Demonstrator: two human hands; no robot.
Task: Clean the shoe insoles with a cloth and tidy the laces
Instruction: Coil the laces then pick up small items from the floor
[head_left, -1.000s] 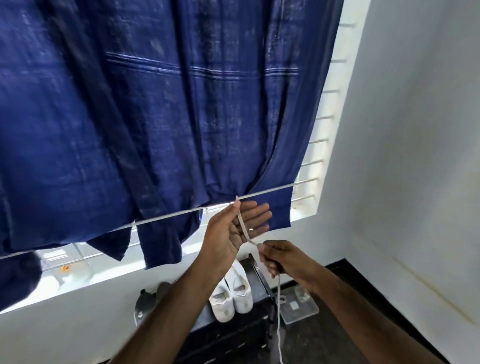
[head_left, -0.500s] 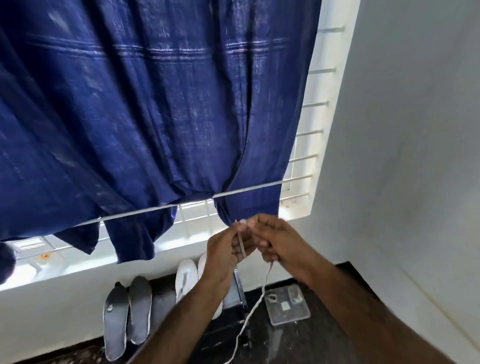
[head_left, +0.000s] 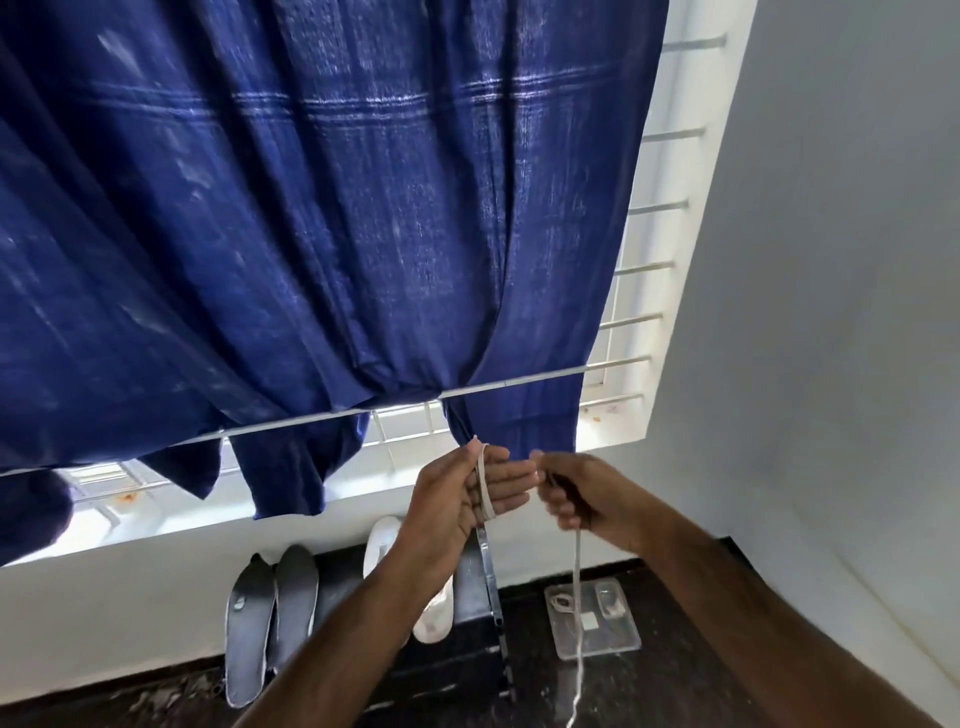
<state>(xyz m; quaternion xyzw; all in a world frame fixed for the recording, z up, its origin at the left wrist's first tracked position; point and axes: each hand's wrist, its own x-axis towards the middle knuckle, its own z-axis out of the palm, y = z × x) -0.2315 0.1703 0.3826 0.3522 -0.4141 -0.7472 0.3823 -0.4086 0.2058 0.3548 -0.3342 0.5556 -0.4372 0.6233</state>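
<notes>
Both forearms reach up into view, and there's the left hand (head_left: 470, 493), fingers straight and held together, with the white lace (head_left: 484, 486) wrapped around them in a loop. Right beside it, the right hand (head_left: 576, 496) pinches the lace's free run between thumb and curled fingers, and the rest of it drops straight down past the wrist toward the dark floor (head_left: 649, 691). Below the hands, a clear plastic box (head_left: 597, 623) lies on that floor. Left of it, a white shoe (head_left: 434, 618) rests on a dark rack (head_left: 337, 582), partly hidden by the left forearm, and the two grey insoles (head_left: 270, 618) lean side by side against the white wall. Beyond the hands, a blue cloth (head_left: 322, 208) hangs over a thin rail (head_left: 519, 384) in front of the barred window (head_left: 644, 291).
</notes>
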